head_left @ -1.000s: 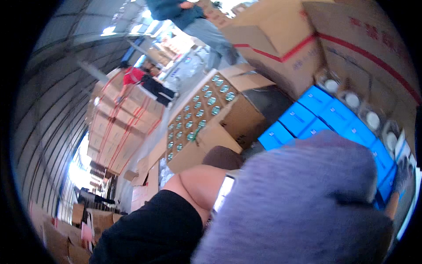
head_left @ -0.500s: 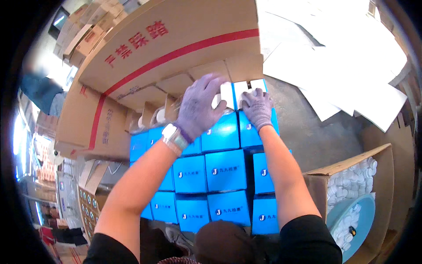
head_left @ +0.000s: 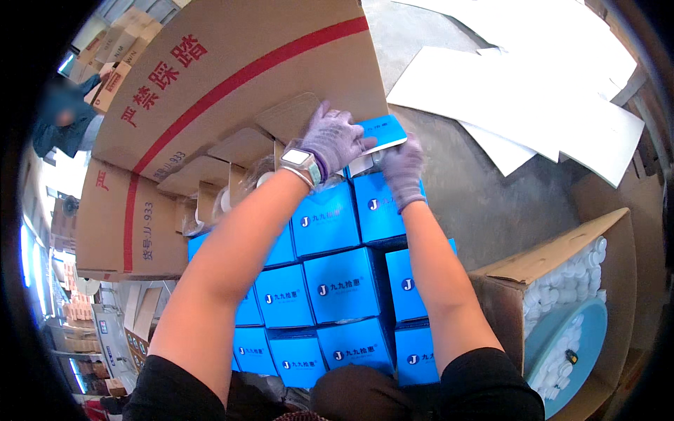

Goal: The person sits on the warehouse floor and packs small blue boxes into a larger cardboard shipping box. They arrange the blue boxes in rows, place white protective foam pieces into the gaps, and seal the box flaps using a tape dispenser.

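Note:
Both my hands wear grey-purple knit gloves and meet at a blue box at the far right corner of the block of boxes. The box's blue lid flap (head_left: 382, 133) is raised, its white edge toward me. My left hand (head_left: 333, 138) grips the flap's left end between thumb and fingers. At the flap's right end is my right hand (head_left: 403, 170), against the box's right side, its fingertips blurred and partly hidden. Several shut blue boxes (head_left: 342, 286) stand in rows beneath my forearms. A watch with a pale strap (head_left: 302, 163) is on my left wrist.
A large brown carton with a red stripe (head_left: 246, 77) stands open beyond the boxes, with dividers and white caps inside. White sheets (head_left: 484, 91) lie at the far right. Nearer right, a carton (head_left: 505, 270) holds white bottles and a blue basin (head_left: 598, 330). Another person (head_left: 67, 116) is far left.
The blue lid flap now shows raised between my hands, where white inner parts showed before. My left hand has come to the flap's end; my right has turned to its side. The view has shifted.

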Tool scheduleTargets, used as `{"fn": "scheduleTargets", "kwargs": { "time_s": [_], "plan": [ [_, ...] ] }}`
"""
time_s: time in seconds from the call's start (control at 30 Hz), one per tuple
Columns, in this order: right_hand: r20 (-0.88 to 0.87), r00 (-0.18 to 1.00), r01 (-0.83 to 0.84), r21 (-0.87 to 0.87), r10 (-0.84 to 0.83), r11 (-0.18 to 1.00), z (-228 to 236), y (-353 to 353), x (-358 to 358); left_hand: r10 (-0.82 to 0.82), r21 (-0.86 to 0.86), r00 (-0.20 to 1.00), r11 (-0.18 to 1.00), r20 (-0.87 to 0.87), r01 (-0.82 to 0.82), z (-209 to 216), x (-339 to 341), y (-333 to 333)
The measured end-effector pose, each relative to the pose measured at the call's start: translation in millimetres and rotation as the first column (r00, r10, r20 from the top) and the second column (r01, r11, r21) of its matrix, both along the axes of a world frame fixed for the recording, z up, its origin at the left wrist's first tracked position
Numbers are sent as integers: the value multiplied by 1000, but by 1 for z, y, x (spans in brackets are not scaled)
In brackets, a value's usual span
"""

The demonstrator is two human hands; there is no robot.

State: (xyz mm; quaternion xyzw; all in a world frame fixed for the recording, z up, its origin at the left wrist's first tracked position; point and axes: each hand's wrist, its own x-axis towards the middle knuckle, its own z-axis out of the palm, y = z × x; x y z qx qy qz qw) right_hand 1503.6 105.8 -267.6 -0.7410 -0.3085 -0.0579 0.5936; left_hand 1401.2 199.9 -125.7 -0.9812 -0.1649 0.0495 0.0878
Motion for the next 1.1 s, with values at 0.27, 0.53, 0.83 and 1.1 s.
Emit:
{"fn": "scheduleTargets", "kwargs": {
  "time_s": [0.27,0.53,0.83,1.1],
  "plan": [
    [-725,283,-142,616,628,775,16,-32,46,177,-584,983,794,-41,-168,-49,-5,9],
    [-351,888,-335,-49,298,941,23,-30,30,129,-176,985,979,119,-107,-96,-7,-5],
    [-171,969,-227,-322,179,919,11,-33,38,167,-190,983,970,72,-151,-92,-2,-16],
    [-413,861,-437,-301,298,848,15,-39,40,171,-170,967,976,190,-139,-122,-7,-16]
  ]
}}
